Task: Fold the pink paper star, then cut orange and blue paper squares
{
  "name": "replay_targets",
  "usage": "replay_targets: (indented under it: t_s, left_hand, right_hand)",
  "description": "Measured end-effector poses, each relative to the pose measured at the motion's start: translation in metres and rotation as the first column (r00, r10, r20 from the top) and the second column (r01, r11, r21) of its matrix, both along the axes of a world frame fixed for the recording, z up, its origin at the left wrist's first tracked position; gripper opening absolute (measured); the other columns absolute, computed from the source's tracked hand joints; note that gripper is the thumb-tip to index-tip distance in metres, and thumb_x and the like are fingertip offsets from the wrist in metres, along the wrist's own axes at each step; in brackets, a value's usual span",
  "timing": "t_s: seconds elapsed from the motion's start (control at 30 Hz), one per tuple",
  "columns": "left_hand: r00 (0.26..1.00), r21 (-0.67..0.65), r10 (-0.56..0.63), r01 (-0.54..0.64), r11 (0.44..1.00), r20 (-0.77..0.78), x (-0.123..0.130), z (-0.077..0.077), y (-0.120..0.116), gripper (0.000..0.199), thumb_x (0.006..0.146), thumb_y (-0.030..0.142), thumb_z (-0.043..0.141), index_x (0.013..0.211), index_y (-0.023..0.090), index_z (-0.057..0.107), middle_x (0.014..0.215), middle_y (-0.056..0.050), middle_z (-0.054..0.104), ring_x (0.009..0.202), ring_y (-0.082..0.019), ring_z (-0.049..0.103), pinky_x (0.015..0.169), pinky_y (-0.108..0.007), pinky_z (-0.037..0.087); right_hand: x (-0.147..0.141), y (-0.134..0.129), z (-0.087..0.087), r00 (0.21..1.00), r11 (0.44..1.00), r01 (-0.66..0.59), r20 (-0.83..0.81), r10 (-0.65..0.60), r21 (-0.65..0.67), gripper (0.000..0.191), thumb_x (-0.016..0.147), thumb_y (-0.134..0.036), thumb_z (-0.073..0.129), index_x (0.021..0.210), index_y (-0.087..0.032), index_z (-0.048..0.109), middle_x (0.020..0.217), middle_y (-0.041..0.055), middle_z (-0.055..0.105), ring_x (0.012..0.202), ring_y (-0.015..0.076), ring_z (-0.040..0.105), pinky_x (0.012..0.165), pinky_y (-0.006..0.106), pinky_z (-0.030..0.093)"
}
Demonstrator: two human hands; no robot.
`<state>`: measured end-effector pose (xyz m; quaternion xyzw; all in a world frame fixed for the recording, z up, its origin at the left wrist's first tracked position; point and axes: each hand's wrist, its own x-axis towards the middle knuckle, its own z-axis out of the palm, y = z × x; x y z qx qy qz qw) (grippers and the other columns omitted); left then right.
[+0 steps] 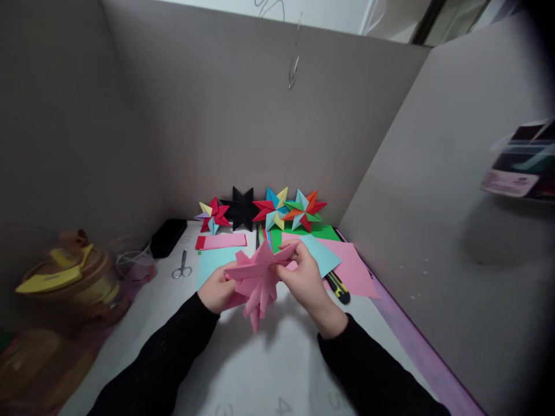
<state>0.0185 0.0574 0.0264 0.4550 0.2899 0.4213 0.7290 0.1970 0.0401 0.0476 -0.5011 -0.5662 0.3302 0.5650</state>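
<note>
A pink folded-paper piece point(258, 277) with several points is held up over the white table surface point(260, 370). My left hand point(218, 289) grips its left side, fingers partly hidden behind the paper. On the other side, my right hand point(301, 274) pinches a point at the upper right between thumb and fingers. Beneath and behind the hands lie light blue paper point(321, 254) and pink paper point(353, 268). A black and yellow cutter point(338, 288) rests just right of my right hand.
Folded stars, one black point(243, 209) and several multicoloured point(276, 208), lean against the back wall. Small scissors point(182, 267), a black phone-like object point(169, 237) and pink strips point(222, 241) lie left of centre. A brown container point(78, 277) stands far left.
</note>
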Motion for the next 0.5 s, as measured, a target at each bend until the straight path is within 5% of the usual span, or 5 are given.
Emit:
replay_targets:
  t_s: [0.1, 0.5]
  left_hand:
    - [1.0, 0.004, -0.03, 0.03, 1.0, 0.001, 0.002, 0.0, -0.002, 0.03, 0.056, 0.03, 0.082, 0.077, 0.015, 0.065, 0.068, -0.002, 0.067, 0.064, -0.02, 0.064, 0.064, -0.032, 0.05]
    - [0.97, 0.021, 0.196, -0.201, 0.979, 0.144, 0.022, -0.013, -0.011, 0.039, 0.071, 0.029, 0.074, 0.105, 0.016, 0.06, 0.092, -0.008, 0.072, 0.084, -0.023, 0.068, 0.081, -0.035, 0.049]
  right_hand:
    - [0.0, -0.001, -0.006, 0.999, 0.999, 0.03, -0.037, -0.029, 0.028, 0.032, 0.064, -0.016, 0.062, 0.092, -0.022, 0.049, 0.085, -0.0006, 0.058, 0.077, 0.0155, 0.057, 0.066, 0.027, 0.048]
    - [-0.002, 0.007, -0.026, 0.957, 0.997, 0.057, -0.282, -0.071, -0.057, 0.033, 0.068, -0.022, 0.064, 0.092, -0.023, 0.042, 0.077, -0.0016, 0.061, 0.07, 0.0166, 0.062, 0.06, 0.027, 0.048]
